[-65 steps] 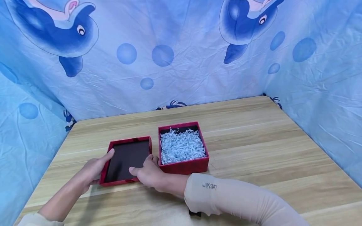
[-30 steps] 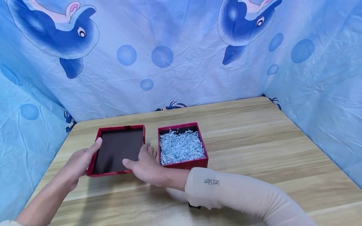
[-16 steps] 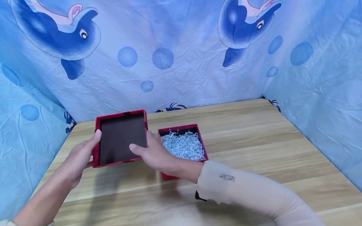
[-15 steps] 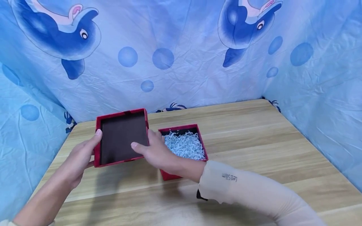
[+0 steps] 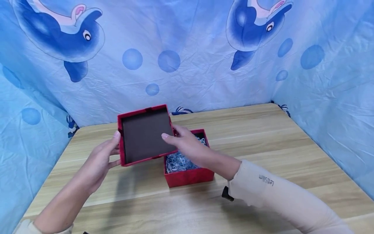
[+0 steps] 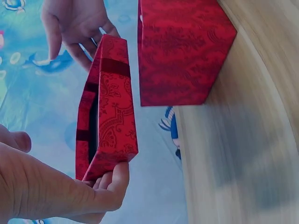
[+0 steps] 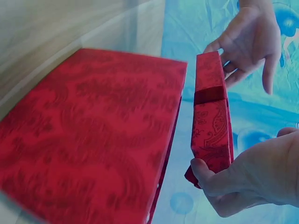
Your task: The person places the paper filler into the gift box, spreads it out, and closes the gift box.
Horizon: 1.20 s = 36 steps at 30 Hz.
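Observation:
A red box lid (image 5: 147,135) with a dark inner face, turned toward me, is raised above the table and tilted. My left hand (image 5: 100,159) grips its left side, fingers curled under the edge. On the right side, my right hand (image 5: 191,144) holds it with the thumb over the inner face and fingers outside. Dark ribbon bands cross the lid's patterned side (image 6: 117,100) in the left wrist view. Below and behind the lid's right edge stands the red box (image 5: 190,178), open at the top. Pale blue shredded paper (image 5: 178,163) fills it, partly hidden by lid and right hand.
The wood-grain table (image 5: 263,143) extends around the box. Behind it and along its sides hangs a blue curtain (image 5: 198,84) with dolphin prints. A small black piece (image 5: 227,193) shows beneath the right cuff.
Both hands have raised the lid from beside the box, first up and slightly left, then to the right. It now overlaps the box's left part in the head view. The box has stayed put.

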Tool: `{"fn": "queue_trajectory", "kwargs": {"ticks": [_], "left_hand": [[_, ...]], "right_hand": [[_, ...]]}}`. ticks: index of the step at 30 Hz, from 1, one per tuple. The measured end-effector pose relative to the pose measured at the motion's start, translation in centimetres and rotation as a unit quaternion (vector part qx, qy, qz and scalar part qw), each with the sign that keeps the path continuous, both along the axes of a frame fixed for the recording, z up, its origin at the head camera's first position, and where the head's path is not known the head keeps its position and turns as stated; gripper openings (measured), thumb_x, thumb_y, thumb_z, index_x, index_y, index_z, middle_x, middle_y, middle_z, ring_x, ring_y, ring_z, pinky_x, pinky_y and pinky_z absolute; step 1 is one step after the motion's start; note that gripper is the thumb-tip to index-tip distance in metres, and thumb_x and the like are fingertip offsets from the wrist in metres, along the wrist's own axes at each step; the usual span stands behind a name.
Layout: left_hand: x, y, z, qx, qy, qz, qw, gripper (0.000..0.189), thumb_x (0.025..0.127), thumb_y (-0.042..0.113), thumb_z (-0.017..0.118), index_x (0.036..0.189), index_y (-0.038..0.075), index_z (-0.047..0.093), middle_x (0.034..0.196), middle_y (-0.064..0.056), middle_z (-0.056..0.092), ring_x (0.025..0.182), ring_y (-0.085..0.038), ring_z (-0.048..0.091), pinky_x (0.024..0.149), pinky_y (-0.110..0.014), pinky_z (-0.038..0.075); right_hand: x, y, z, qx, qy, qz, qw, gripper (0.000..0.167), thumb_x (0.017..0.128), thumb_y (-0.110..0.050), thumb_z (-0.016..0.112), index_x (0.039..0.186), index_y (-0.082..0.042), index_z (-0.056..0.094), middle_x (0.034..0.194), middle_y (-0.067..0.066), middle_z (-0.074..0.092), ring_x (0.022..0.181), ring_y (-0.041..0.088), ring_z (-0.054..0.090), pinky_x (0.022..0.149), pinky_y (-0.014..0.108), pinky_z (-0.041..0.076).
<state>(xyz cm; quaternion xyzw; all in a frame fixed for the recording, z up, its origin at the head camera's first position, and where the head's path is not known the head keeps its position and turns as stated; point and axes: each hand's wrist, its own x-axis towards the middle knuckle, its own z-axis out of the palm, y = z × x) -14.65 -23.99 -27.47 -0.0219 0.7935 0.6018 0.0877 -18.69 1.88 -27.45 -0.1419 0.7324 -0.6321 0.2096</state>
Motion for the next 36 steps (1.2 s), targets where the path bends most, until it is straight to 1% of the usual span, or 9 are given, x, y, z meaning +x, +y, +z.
{"fn": "queue_trajectory", "kwargs": {"ticks": [3, 7, 10, 15, 18, 20, 24, 29, 36], "left_hand": [[0.1, 1.1, 0.5, 0.007, 0.01, -0.011, 0.9999, 0.071, 0.1, 0.055, 0.031, 0.144, 0.0, 0.033, 0.12, -0.009, 0.044, 0.112, -0.023, 0.04, 0.097, -0.043, 0.04], [0.2, 2.7, 1.2, 0.025, 0.018, -0.029, 0.9991, 0.071, 0.1, 0.055, 0.032, 0.144, 0.0, 0.035, 0.124, -0.014, 0.042, 0.116, -0.025, 0.039, 0.102, -0.049, 0.038], [0.1, 4.1, 1.5, 0.049, 0.018, -0.039, 0.9979, 0.069, 0.1, 0.053, 0.035, 0.14, -0.003, 0.038, 0.122, -0.015, 0.043, 0.117, -0.026, 0.039, 0.105, -0.052, 0.036], [-0.1, 6.0, 1.8, 0.064, 0.016, -0.058, 0.9961, 0.066, 0.101, 0.05, 0.038, 0.139, -0.004, 0.04, 0.126, -0.016, 0.044, 0.119, -0.028, 0.04, 0.105, -0.051, 0.037], [-0.2, 6.8, 2.0, 0.062, 0.012, -0.068, 0.9957, 0.066, 0.1, 0.05, 0.038, 0.14, -0.003, 0.039, 0.132, -0.018, 0.042, 0.122, -0.03, 0.04, 0.106, -0.05, 0.038], [-0.3, 7.1, 2.0, 0.059, 0.009, -0.072, 0.9956, 0.066, 0.1, 0.05, 0.039, 0.141, -0.002, 0.039, 0.134, -0.018, 0.041, 0.124, -0.031, 0.04, 0.106, -0.049, 0.039], [-0.4, 7.6, 2.0, 0.054, 0.003, -0.072, 0.9959, 0.065, 0.1, 0.049, 0.041, 0.141, -0.001, 0.038, 0.138, -0.017, 0.038, 0.126, -0.032, 0.039, 0.105, -0.047, 0.039], [-0.6, 8.1, 1.8, 0.062, 0.004, -0.066, 0.9959, 0.064, 0.1, 0.048, 0.042, 0.142, -0.001, 0.036, 0.138, -0.017, 0.038, 0.126, -0.033, 0.04, 0.105, -0.047, 0.04], [-0.8, 8.9, 2.0, 0.077, 0.019, -0.051, 0.9956, 0.06, 0.101, 0.044, 0.041, 0.14, -0.002, 0.034, 0.136, -0.016, 0.04, 0.125, -0.032, 0.041, 0.106, -0.048, 0.039]], "right_hand": [[-0.2, 1.1, 0.2, -0.002, -0.007, -0.01, 0.9999, 0.06, 0.096, -0.036, 0.057, 0.149, -0.019, 0.033, 0.139, 0.001, 0.045, 0.13, 0.024, 0.041, 0.104, 0.049, 0.039], [-0.4, 2.9, 0.4, 0.011, 0.0, -0.021, 0.9997, 0.061, 0.096, -0.038, 0.056, 0.149, -0.018, 0.033, 0.139, 0.002, 0.045, 0.13, 0.026, 0.04, 0.106, 0.051, 0.036], [-0.5, 4.4, 0.4, 0.012, 0.0, -0.024, 0.9996, 0.063, 0.096, -0.037, 0.056, 0.15, -0.015, 0.031, 0.14, 0.005, 0.043, 0.129, 0.029, 0.04, 0.107, 0.051, 0.035], [-0.6, 6.6, 0.4, 0.011, -0.006, -0.031, 0.9994, 0.067, 0.097, -0.036, 0.055, 0.151, -0.01, 0.025, 0.144, 0.009, 0.037, 0.134, 0.032, 0.035, 0.111, 0.051, 0.029], [-0.6, 7.6, 0.3, 0.006, -0.011, -0.032, 0.9994, 0.066, 0.098, -0.033, 0.053, 0.151, -0.008, 0.024, 0.145, 0.01, 0.035, 0.136, 0.033, 0.031, 0.114, 0.052, 0.022], [-0.6, 8.1, 0.2, -0.005, -0.016, -0.029, 0.9995, 0.062, 0.099, -0.03, 0.052, 0.15, -0.006, 0.025, 0.144, 0.012, 0.035, 0.135, 0.034, 0.031, 0.114, 0.053, 0.02], [-0.6, 8.8, 0.2, -0.017, -0.014, -0.02, 0.9996, 0.061, 0.099, -0.029, 0.051, 0.149, -0.006, 0.026, 0.143, 0.013, 0.036, 0.133, 0.034, 0.031, 0.113, 0.054, 0.019], [-0.6, 9.4, 0.2, -0.041, -0.004, -0.018, 0.999, 0.061, 0.099, -0.029, 0.051, 0.149, -0.003, 0.027, 0.143, 0.015, 0.036, 0.13, 0.036, 0.035, 0.113, 0.053, 0.017], [-0.8, 9.9, 0.0, -0.085, 0.006, -0.039, 0.9956, 0.062, 0.1, -0.031, 0.048, 0.149, -0.002, 0.024, 0.147, 0.013, 0.032, 0.134, 0.034, 0.03, 0.115, 0.052, 0.013]]}}
